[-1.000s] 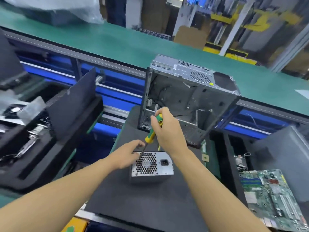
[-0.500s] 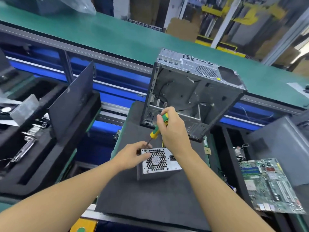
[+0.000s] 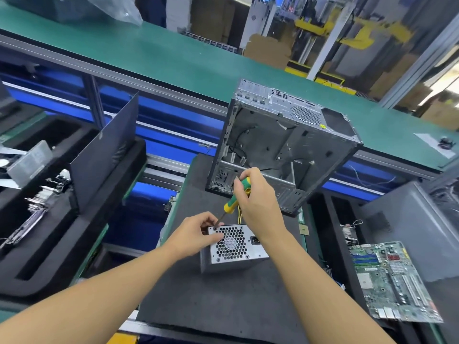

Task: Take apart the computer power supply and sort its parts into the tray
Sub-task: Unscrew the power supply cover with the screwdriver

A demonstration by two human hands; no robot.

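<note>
Green-and-yellow screwdriver [image 3: 229,205], clenched in right hand [image 3: 258,207], slants onto far-left corner of grey metal power supply box [image 3: 238,252], left hand [image 3: 196,234] gripping there

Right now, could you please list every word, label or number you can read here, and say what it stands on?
No text can be read here.
Round label on the power supply: blurred.
Printing on the motherboard: too small.
Yellow sticker on the computer case: too small.
</note>
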